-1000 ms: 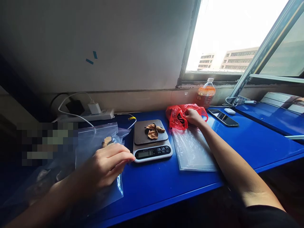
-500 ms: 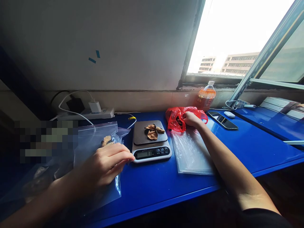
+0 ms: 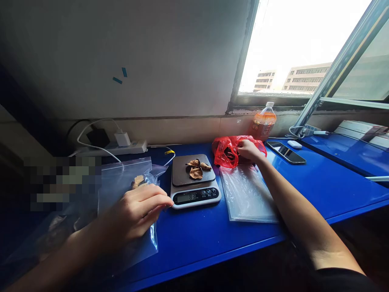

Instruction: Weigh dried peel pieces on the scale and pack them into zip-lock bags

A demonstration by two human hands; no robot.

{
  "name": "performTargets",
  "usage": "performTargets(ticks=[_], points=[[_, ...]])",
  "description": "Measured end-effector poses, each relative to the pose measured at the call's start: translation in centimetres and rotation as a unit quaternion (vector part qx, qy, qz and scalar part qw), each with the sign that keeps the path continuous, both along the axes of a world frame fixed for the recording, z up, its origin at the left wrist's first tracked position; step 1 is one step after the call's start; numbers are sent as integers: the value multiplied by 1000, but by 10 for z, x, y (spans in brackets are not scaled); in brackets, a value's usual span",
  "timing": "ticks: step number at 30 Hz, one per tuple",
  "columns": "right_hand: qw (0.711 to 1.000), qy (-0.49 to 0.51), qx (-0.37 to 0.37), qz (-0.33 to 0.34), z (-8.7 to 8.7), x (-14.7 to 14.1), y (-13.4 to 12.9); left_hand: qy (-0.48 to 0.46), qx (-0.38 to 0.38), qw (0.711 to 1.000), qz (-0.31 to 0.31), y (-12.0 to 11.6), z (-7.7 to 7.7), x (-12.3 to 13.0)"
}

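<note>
My left hand (image 3: 142,209) hovers over a clear zip bag (image 3: 124,166) by the front left corner of a kitchen scale (image 3: 194,196). Its fingers are bent and drawn together; whether anything sits between the tips is hidden. On the scale's metal plate lie a few brown, wrinkled dried slices (image 3: 197,172), and the display appears to read 83. To the right, a crumpled red plastic bag (image 3: 223,148) stands with its mouth open and dark contents inside. My right hand (image 3: 249,151) is closed on the edge of that bag's mouth.
A stack of flat clear bags (image 3: 246,202) lies right of the scale. Behind stand a drink bottle (image 3: 263,121) and a power strip (image 3: 136,146) with cables. A phone (image 3: 285,152) and a white earbud case (image 3: 294,144) lie on the blue table (image 3: 206,239).
My right hand has shifted slightly at the red bag's mouth, and more of the bag's dark opening shows. The left hand and the slices stay put; the view has moved a little.
</note>
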State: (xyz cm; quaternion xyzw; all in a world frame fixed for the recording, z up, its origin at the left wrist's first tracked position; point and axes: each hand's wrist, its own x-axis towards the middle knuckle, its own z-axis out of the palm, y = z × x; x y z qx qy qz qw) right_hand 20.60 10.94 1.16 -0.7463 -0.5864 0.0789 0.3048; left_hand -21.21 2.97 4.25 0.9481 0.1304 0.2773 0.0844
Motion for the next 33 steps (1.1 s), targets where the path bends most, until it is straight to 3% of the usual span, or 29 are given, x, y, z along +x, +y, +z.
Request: performTargets(ticks=[8,13,16,20,24,27,30,33], points=[[987,121,77,66,15,7,-24,-8,13,1000,0,-3,4,0],[954,226,178,88,31,3,-39,-18,10,1000,7,-5,6,-1],[942,221,228,107,44,-11,-48,-34,4,999,26,-7,8,0],[930,217,216,201,55,-60,-58,-54,-76,991,96,-10,10,4],[891,243,221,314,47,-130,-76,-94,-193,962,169,-14,6,13],[874,204,230,376,34,-176,-95,-132,-314,921,191,-16,0,20],[862,109,271,415,22,-202,-108,-178,-419,872,179,-16,-4,27],[866,65,275,413,15,-209,-108,-205,-501,828,147,-14,-6,30]])
